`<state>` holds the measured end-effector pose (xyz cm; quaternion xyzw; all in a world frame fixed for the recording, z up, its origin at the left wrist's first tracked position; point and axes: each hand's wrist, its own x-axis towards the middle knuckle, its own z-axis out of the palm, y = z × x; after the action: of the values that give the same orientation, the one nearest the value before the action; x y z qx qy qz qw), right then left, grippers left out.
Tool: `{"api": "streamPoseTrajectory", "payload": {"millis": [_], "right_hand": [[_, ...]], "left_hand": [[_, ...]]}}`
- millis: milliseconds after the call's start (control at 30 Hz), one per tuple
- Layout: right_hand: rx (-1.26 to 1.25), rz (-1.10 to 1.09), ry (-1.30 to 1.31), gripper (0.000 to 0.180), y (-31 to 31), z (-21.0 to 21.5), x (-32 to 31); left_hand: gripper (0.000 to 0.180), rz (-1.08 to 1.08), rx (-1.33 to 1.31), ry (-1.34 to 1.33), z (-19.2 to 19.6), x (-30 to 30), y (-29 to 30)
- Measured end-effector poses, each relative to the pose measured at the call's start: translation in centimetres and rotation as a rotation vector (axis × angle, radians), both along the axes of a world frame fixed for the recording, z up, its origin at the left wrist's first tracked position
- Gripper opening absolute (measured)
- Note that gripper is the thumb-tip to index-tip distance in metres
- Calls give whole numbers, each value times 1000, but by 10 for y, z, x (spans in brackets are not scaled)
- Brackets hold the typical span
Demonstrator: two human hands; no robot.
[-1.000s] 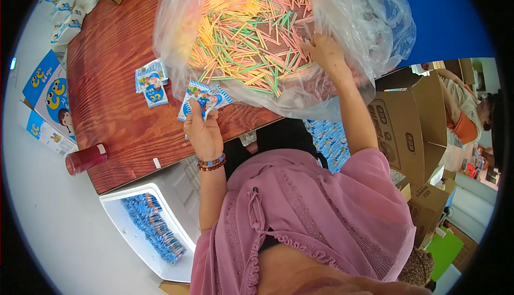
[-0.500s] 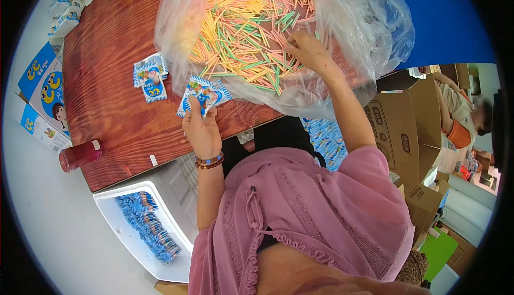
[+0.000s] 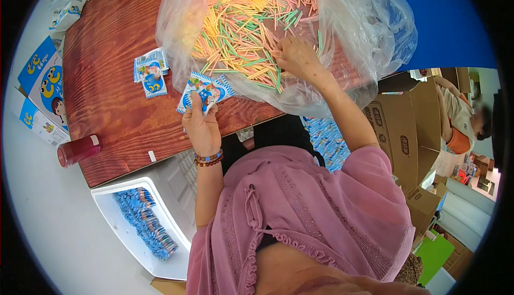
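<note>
My left hand (image 3: 202, 131) is closed on blue-and-white sachets (image 3: 206, 92), fanned out above the table's front edge; how many is hard to tell. Thumb and fingers pinch their lower part. My right hand (image 3: 300, 59) reaches into a large clear plastic bag (image 3: 356, 38), its fingers bent down among thin pink, yellow and green sticks (image 3: 241, 32). The fingertips are drawn together at the sticks, and what lies between them is hidden. To the left of the bag, a few similar sachets (image 3: 154, 83) lie overlapping on the reddish wooden table (image 3: 112, 54).
A dark red cylindrical container (image 3: 79, 150) lies at the table's left corner. Below it, a white bin (image 3: 101, 201) holds rows of blue packets (image 3: 144, 222). Printed boxes (image 3: 43, 86) stand at far left. On the right are open cardboard cartons (image 3: 399, 134) and another person (image 3: 460, 113).
My right hand has moved slightly left and toward me over the sticks. The left hand keeps hold of the sachets in nearly the same place.
</note>
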<state>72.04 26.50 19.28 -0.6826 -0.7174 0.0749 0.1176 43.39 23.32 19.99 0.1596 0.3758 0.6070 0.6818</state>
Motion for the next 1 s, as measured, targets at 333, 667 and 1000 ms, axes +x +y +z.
{"api": "streamPoseTrajectory", "payload": {"millis": [333,667,1000], "right_hand": [[268,9,-131,19,-11,-17,-10],[-5,-169,415,13,-3,-11,13],[120,-110,1233,11,15,1,7]], "left_hand": [[11,-17,-17,29,-2,1,-2],[14,-18,-19,38,4,6,-4],[14,-17,-33,55,5,5,-6]]}}
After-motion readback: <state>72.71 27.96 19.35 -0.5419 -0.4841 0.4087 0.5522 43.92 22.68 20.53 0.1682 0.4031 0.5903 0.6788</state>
